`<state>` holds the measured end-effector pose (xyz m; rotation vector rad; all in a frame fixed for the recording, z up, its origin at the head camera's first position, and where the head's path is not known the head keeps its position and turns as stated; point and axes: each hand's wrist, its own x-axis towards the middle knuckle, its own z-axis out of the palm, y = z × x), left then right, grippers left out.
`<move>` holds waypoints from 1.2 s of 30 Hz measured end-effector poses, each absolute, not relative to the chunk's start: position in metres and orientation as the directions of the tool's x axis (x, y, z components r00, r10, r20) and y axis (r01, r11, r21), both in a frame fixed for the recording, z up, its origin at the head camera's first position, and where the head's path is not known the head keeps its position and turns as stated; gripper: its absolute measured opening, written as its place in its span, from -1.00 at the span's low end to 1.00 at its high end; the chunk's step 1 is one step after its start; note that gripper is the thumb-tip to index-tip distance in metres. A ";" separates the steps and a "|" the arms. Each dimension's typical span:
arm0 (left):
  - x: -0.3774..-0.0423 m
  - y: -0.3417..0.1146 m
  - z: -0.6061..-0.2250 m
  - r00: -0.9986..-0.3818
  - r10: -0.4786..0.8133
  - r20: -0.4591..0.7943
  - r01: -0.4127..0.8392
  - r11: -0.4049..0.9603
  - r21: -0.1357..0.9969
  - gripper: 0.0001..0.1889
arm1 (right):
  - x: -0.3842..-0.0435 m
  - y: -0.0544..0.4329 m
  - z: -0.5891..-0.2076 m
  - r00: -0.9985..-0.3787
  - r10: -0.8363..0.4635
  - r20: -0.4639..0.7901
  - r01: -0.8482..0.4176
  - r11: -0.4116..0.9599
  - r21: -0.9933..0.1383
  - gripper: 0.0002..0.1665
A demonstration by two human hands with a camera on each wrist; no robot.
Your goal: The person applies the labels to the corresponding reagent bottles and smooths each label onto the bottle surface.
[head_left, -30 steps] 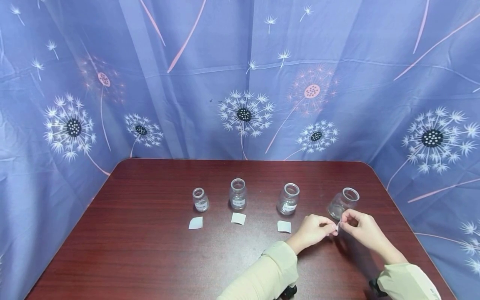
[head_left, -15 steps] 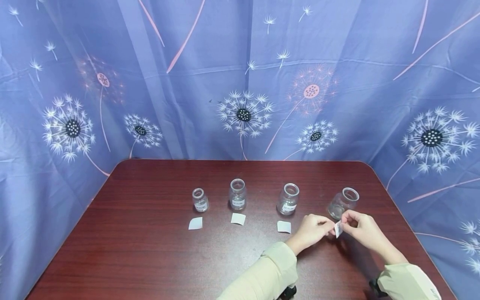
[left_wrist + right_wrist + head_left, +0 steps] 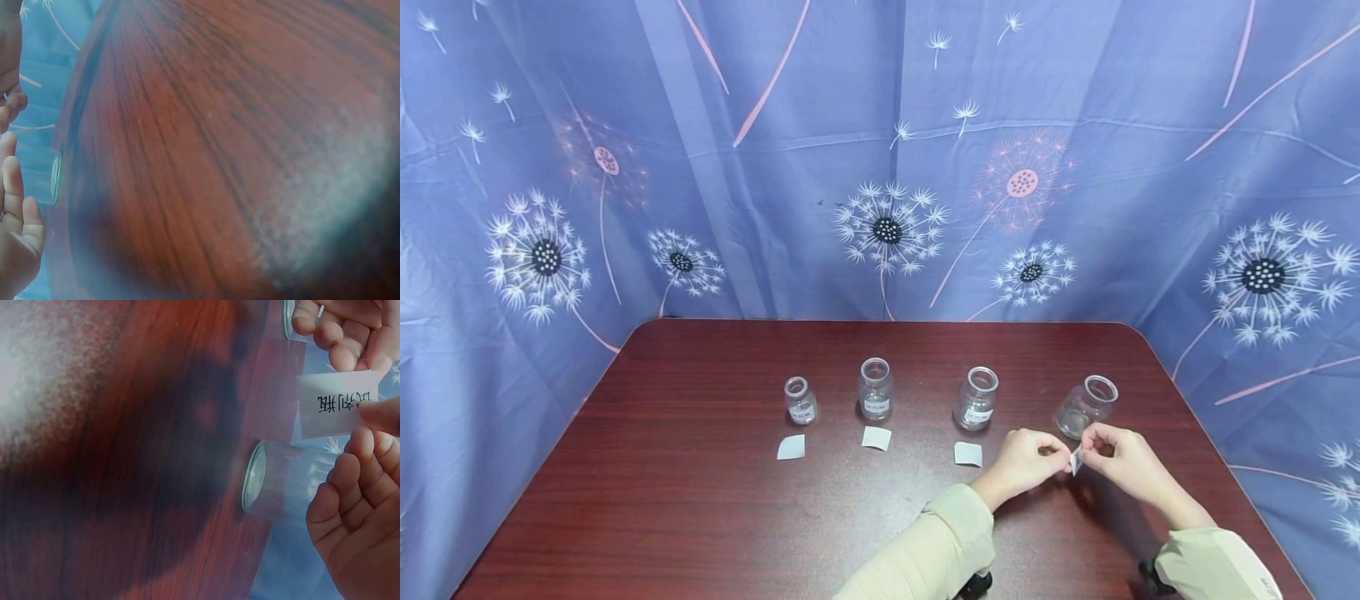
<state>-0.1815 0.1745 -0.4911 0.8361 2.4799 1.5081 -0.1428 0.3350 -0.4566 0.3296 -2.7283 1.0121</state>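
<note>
A small white label is held between the two hands, in front of the rightmost glass jar. In the right wrist view, black printed characters show on the label. My right hand pinches it between thumb and fingertips; the thumb covers part of the print. From the other side, my left hand pinches the label's near edge, its fingertips close to the right hand's. The rightmost jar bears no visible label and stands upright. In the left wrist view, the left hand's fingers show at the edge; the label is hidden there.
Three more open glass jars, each with a white label, stand in a row: a small one, a taller one and another. Before them lie white paper pieces on the dark red table. A blue curtain hangs behind.
The label between the fingers has turned from nearly edge-on to showing its face, then narrowed slightly again. The hands shift only a little; jars and paper pieces stay put.
</note>
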 end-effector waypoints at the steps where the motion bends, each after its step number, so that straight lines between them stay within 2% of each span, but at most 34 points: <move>1: -0.182 0.175 -0.491 -0.838 0.515 0.183 0.404 0.359 0.841 -0.88 | -0.143 0.335 -0.456 -0.953 -0.135 0.271 -0.278 0.741 -0.611 -0.73; 8: -0.183 0.177 -0.491 -0.843 0.504 0.189 0.437 0.436 0.787 -0.92 | -0.144 0.335 -0.458 -0.936 -0.157 0.313 -0.326 0.719 -0.613 -0.70; 18: -0.183 0.178 -0.493 -0.908 0.401 0.116 0.295 0.418 0.859 -0.93 | -0.147 0.336 -0.461 -0.911 -0.174 0.374 -0.380 0.710 -0.593 -0.64; 25: -0.183 0.176 -0.496 -0.927 0.367 0.078 0.242 0.427 0.871 -0.96 | -0.145 0.338 -0.456 -0.917 -0.151 0.370 -0.359 0.718 -0.596 -0.65; 36: -0.182 0.179 -0.499 -0.964 0.251 0.083 0.216 0.567 0.795 -0.97 | -0.144 0.343 -0.450 -0.936 -0.076 0.342 -0.284 0.737 -0.613 -0.70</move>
